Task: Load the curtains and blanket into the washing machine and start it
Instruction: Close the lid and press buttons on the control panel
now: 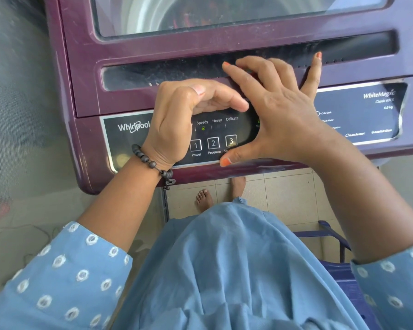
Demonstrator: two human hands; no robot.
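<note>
A maroon top-loading washing machine fills the upper view, its glass lid closed. Reddish cloth shows dimly through the glass inside the drum. The dark control panel carries buttons 1 Power, 2 Program and 3 Start. A green light glows under "Speedy". My left hand hovers over the panel's left part with fingers bent sideways, shading the display. My right hand is spread over the panel's right side, its thumb tip at the panel's lower edge below button 3. Neither hand holds anything.
A grey mesh screen stands to the left of the machine. Beige floor tiles lie below, with my bare feet close to the machine's base. A blue plastic stool sits at the lower right beside me.
</note>
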